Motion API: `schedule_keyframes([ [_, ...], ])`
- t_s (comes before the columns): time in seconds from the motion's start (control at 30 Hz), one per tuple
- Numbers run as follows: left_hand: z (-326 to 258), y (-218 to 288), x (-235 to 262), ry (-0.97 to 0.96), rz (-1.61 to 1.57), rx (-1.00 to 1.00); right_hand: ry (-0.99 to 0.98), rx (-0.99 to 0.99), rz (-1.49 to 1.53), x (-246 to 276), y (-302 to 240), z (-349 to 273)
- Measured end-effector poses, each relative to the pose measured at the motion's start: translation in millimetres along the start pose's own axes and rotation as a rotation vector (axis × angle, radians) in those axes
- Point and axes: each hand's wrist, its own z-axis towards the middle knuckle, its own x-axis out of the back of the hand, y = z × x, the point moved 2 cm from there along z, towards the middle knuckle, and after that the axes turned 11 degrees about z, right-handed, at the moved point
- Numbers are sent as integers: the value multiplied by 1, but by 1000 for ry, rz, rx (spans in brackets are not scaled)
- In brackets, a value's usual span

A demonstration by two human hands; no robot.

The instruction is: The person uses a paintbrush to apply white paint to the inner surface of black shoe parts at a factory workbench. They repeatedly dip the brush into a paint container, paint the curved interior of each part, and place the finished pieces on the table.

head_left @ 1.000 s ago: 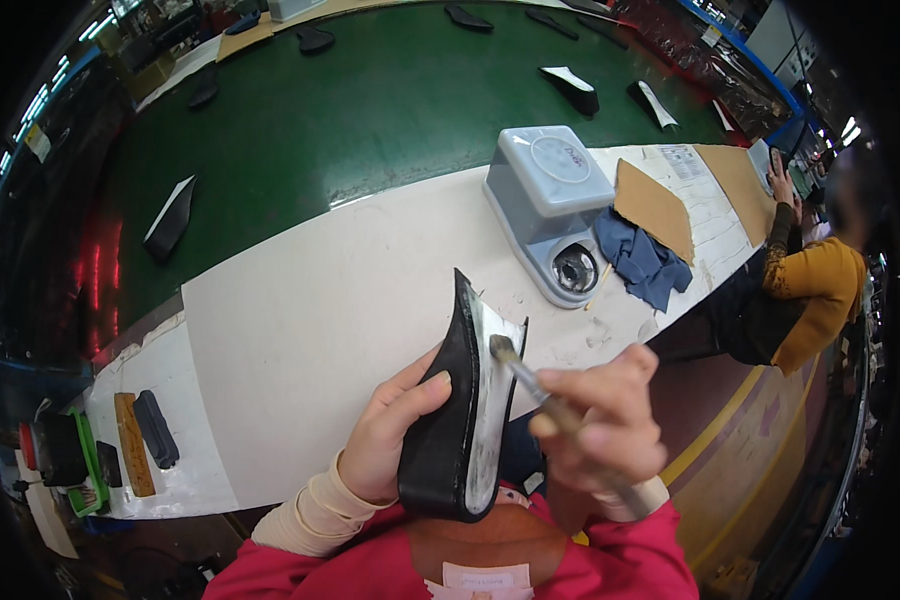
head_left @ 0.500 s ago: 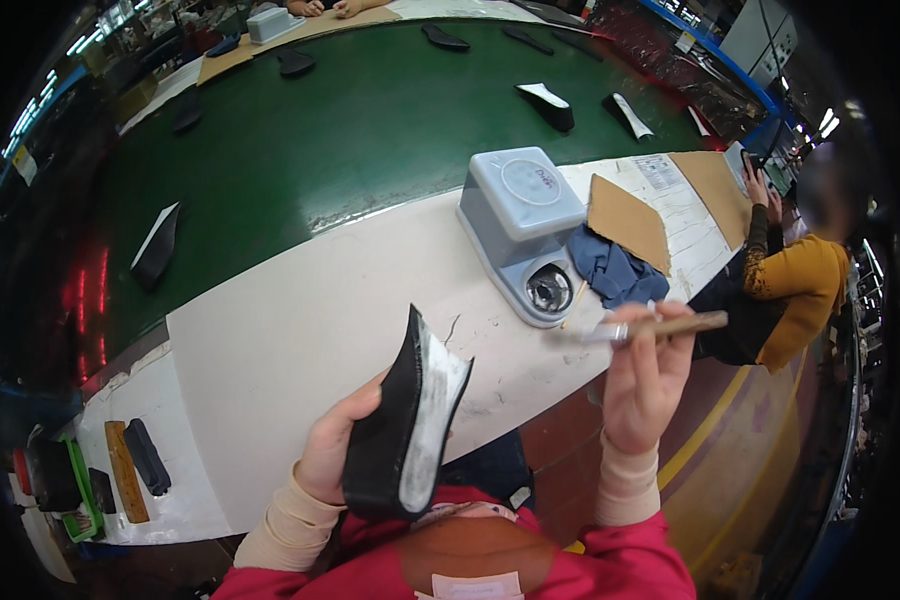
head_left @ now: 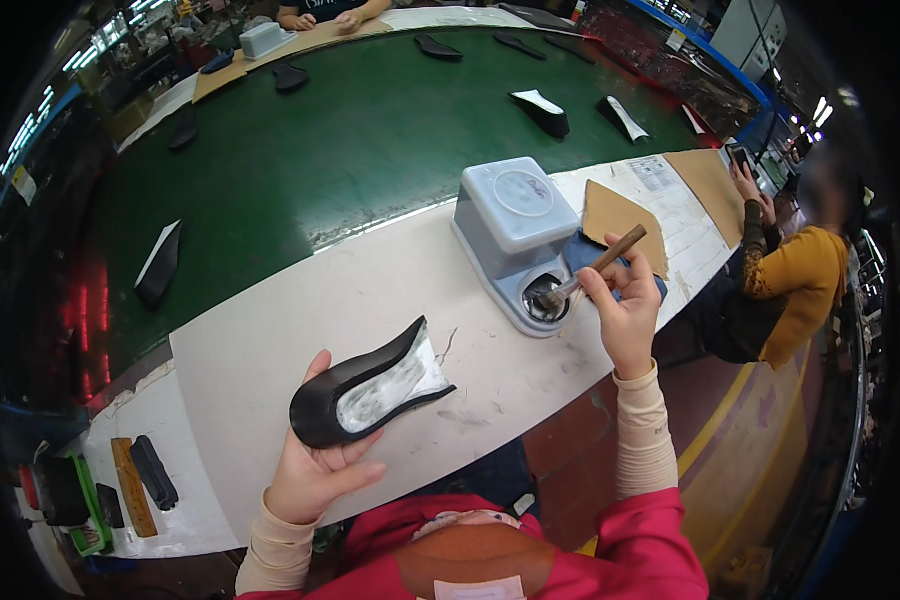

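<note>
A black wedge-shaped shoe sole (head_left: 315, 410) with a whitish hollow face turned up rests in my left hand (head_left: 310, 485). My fingers support it from beneath and its far side, with the thumb stretched out at the near side. The sole's narrow end points right, above the white work surface. My right hand (head_left: 628, 320) pinches a brush (head_left: 615, 250) by its wooden handle. The brush's bristle end dips into the round dark well of a pale blue-grey plastic glue pot (head_left: 520, 205).
Behind the pot lie a cardboard piece (head_left: 610, 205) and blue cloth. Several soles lie on the green surface (head_left: 350, 140) beyond. At left are a wooden strip (head_left: 133, 490), a dark block (head_left: 155, 472) and a green tray (head_left: 95, 515). A co-worker (head_left: 800, 290) sits at right, another person's hands (head_left: 345, 22) far across.
My right hand has moved up and left, bringing the brush into the pot's well. My left hand has turned the sole so its whitish face shows more and its narrow end points right.
</note>
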Motion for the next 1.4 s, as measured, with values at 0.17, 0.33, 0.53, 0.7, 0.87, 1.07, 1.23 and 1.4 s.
schedule_keyframes([
  [0.17,9,-3,-2,125,331,-228,-29,39,-75,-2,0,-1],
  [0.33,9,0,-1,266,813,-480,-21,-83,98,0,14,1],
  [0.53,8,1,-16,189,701,-721,3,-553,505,-3,7,-8],
  [0.7,7,2,-34,283,822,-929,4,-476,997,-34,-51,-58],
  [0.87,8,1,-49,425,818,-1070,-5,-390,1115,-63,-81,-83],
  [1.07,7,-1,-53,393,766,-1135,43,-401,1071,-72,-89,-85],
  [1.23,3,2,-51,339,876,-1125,153,-187,872,-69,-96,-85],
  [1.4,1,7,-51,314,907,-1166,137,-108,844,-66,-101,-87],
])
